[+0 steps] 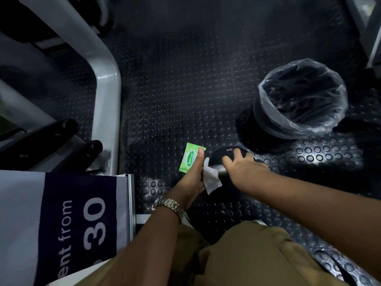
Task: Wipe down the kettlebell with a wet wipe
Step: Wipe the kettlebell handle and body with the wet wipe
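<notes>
Dark studded rubber flooring (185, 89) fills a dim gym corner. A grey machine frame (107, 83) curves down at left beside two black grips (68, 129), and a printed sign (78, 213) reading "30" stands in front of them. At right is a black bin (260, 114) lined with a clear plastic bag, well apart from the frame. A green wipe packet (188, 159) lies flat on the floor just beside the person's left hand (190, 180), whose thumb partly covers it.

The black kettlebell (223, 154) sits on the floor between the hands, near the bin's base. Its rounded body lies on the far side and its pale metal handle (220, 167) on the side nearer the person, so its long axis runs away from the wearer; in the gloom it cannot be told whether it stands upright or is tipped.

The left hand, a metal watch (169, 204) at its wrist, holds a white wet wipe (211, 179) against the handle, thumb straight. The right hand (245, 165) rests on the body with fingers spread, hiding much of it. Khaki trousers (247, 254) fill the foreground.
</notes>
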